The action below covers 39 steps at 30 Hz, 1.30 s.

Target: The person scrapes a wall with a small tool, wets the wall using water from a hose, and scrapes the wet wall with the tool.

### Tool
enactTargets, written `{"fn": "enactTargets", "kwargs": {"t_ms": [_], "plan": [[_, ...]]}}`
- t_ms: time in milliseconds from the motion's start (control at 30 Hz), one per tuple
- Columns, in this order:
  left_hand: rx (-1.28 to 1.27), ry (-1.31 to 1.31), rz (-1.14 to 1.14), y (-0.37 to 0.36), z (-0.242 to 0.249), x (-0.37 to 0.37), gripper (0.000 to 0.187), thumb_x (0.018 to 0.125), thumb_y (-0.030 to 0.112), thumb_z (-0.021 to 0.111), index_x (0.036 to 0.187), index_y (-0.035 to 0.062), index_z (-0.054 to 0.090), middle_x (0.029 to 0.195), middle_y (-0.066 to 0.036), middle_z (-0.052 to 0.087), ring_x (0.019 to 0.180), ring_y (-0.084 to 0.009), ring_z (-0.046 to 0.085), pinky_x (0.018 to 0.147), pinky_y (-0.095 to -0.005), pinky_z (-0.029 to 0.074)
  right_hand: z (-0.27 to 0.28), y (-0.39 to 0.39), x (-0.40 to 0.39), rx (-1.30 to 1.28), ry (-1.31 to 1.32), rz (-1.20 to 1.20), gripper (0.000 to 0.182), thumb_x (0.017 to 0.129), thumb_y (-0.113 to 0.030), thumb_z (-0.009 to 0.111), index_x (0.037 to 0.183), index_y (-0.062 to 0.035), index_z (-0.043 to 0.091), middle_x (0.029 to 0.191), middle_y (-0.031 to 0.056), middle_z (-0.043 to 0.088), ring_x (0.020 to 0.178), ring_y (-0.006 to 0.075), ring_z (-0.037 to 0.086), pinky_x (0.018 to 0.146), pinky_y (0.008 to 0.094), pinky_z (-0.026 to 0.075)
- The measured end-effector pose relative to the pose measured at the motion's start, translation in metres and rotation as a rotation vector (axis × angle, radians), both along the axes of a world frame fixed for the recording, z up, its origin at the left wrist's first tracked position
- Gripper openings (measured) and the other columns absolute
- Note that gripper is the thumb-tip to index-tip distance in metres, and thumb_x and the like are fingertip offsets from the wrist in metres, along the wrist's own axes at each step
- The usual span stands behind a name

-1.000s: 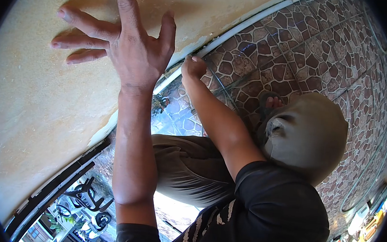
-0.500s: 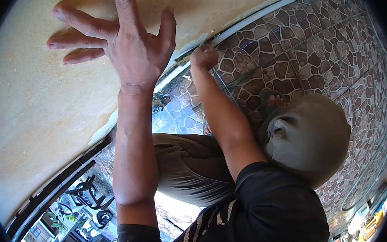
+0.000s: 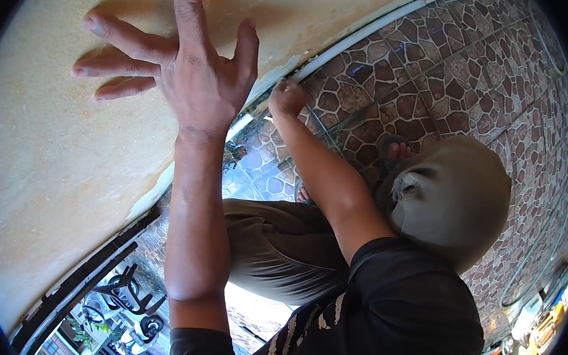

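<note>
Left hand (image 3: 201, 81) spread on yellow wall (image 3: 65, 160); right hand (image 3: 289, 100) curled, grip unclear, by white edging (image 3: 376, 28) along broad stone-patterned floor (image 3: 450, 64).

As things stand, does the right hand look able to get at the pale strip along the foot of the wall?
Probably yes: the right hand is down close to the pale strip, with nothing visible between them. The left hand is spread at the wall, off to one side.
</note>
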State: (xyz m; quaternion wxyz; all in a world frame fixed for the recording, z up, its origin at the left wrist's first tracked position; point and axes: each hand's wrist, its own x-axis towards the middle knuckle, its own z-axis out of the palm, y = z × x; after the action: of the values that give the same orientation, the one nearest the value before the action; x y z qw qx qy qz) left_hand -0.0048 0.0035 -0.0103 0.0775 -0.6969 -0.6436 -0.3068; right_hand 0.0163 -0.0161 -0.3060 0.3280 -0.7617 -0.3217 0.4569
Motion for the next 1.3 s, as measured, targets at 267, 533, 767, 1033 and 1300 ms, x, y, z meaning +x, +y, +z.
{"fn": "enactTargets", "kwargs": {"t_ms": [267,533,767,1033,1300], "plan": [[0.294,0.761,0.442,0.004,-0.009,-0.018,0.090,0.079,0.041,0.070,0.156,0.0296,0.026,0.157,-0.032,-0.017,0.137,-0.0581,-0.027,0.098,-0.0792,-0.015,0.024,0.007,0.001,0.184,-0.044,-0.249,0.025,0.092,-0.019,0.060,0.093,0.0047,0.067,0.087,0.0268,0.068,0.083,0.0410,0.068,0.073,0.0449,0.053],[0.267,0.820,0.470,0.003,-0.007,-0.015,0.088,0.080,0.042,0.069,0.156,0.0290,0.025,0.158,-0.030,-0.015,0.138,-0.0563,-0.028,0.099,-0.0774,-0.017,0.020,0.022,0.012,0.113,0.036,-0.293,0.023,0.091,-0.017,0.059,0.090,0.0029,0.069,0.088,0.0255,0.069,0.084,0.0396,0.069,0.074,0.0466,0.054],[0.307,0.791,0.466,0.008,-0.010,-0.015,0.088,0.081,0.041,0.070,0.156,0.0304,0.025,0.157,-0.030,-0.018,0.137,-0.0565,-0.029,0.099,-0.0782,-0.016,0.023,-0.016,-0.013,-0.058,0.086,0.009,0.026,0.088,-0.023,0.064,0.092,0.0025,0.070,0.089,0.0239,0.070,0.087,0.0350,0.070,0.079,0.0425,0.054],[0.124,0.302,0.077,-0.003,0.006,0.001,0.095,0.082,0.040,0.069,0.157,0.0246,0.012,0.145,-0.028,0.030,0.109,-0.0536,0.039,0.093,-0.0654,0.033,0.018,-0.009,-0.011,0.143,-0.051,-0.103,0.024,0.089,-0.019,0.059,0.084,0.0016,0.069,0.082,0.0244,0.069,0.082,0.0392,0.069,0.074,0.0463,0.053],[0.056,0.324,0.029,-0.006,0.010,0.006,0.098,0.083,0.037,0.069,0.157,0.0190,0.007,0.143,-0.028,0.045,0.106,-0.0509,0.062,0.093,-0.0583,0.051,0.031,0.009,0.010,0.170,-0.048,-0.149,0.022,0.091,-0.014,0.056,0.090,0.0053,0.066,0.091,0.0268,0.068,0.085,0.0406,0.068,0.074,0.0437,0.054]]}}
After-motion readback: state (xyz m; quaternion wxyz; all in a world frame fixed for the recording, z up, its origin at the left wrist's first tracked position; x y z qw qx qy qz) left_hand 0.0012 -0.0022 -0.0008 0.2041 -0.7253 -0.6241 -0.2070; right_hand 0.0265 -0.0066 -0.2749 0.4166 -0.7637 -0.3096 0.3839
